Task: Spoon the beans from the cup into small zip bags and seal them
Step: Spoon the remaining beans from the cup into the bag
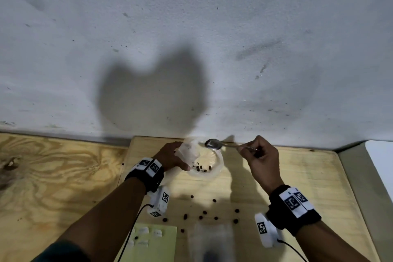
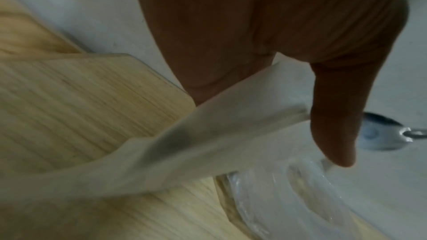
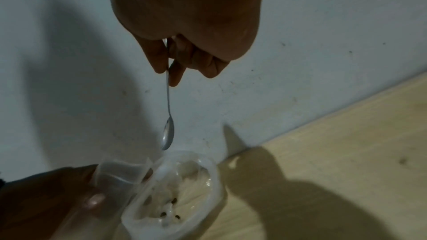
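Note:
A clear plastic cup (image 1: 219, 166) stands near the wall on a light wooden board, with several dark beans (image 1: 200, 168) left in its bottom. My left hand (image 1: 172, 157) holds a small clear zip bag (image 1: 189, 152) by its mouth, right beside the cup's left rim; the bag (image 2: 208, 125) hangs across the left wrist view. My right hand (image 1: 259, 155) pinches the handle of a metal spoon (image 1: 213, 144), whose empty bowl hovers above the cup's far rim. In the right wrist view the spoon (image 3: 167, 130) hangs over the cup (image 3: 208, 174) and the bag (image 3: 120, 174).
Several loose beans (image 1: 204, 212) lie scattered on the board (image 1: 287, 176) in front of the cup. A green sheet (image 1: 157, 242) with small white labels lies at the near left. Another clear bag (image 1: 212, 238) lies near the front edge. The white wall (image 1: 191, 49) stands just behind the cup.

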`<state>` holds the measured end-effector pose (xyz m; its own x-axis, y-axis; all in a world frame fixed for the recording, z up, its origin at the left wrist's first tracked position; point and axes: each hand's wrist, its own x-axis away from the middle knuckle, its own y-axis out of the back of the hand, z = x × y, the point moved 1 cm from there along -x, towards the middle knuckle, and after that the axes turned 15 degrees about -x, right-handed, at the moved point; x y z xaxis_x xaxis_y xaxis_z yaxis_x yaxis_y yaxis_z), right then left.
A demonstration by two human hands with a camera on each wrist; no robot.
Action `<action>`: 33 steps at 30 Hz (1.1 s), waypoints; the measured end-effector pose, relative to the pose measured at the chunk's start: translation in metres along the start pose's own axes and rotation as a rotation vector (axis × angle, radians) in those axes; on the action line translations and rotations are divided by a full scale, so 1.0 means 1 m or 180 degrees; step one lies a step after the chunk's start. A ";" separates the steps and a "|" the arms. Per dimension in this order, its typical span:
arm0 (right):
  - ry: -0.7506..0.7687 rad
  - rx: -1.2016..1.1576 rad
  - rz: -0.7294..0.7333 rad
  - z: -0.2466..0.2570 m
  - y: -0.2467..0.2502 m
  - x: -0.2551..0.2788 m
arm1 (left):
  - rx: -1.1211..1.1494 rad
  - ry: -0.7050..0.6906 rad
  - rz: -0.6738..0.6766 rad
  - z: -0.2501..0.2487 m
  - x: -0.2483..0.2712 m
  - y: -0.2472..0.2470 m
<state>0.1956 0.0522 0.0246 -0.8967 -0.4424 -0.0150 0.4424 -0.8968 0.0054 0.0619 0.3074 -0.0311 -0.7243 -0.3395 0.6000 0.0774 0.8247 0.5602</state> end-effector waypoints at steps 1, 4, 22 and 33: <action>0.0036 0.0065 -0.0003 -0.003 0.003 0.002 | -0.0061 -0.0018 0.0008 0.001 -0.001 0.001; 0.0102 0.0442 0.0569 -0.018 0.005 0.009 | -0.0348 -0.0064 0.0065 0.003 -0.003 0.004; 0.0885 0.1859 0.1800 -0.039 0.001 0.003 | -0.0635 -0.0213 0.0049 0.006 -0.016 0.007; 0.0771 0.1733 0.1678 -0.036 -0.009 0.000 | -0.0594 -0.0083 -0.0018 0.010 -0.020 0.015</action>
<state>0.1925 0.0600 -0.0111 -0.5152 -0.8522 -0.0910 0.6816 -0.4718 0.5593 0.0714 0.3310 -0.0405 -0.7425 -0.3300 0.5829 0.1973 0.7239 0.6611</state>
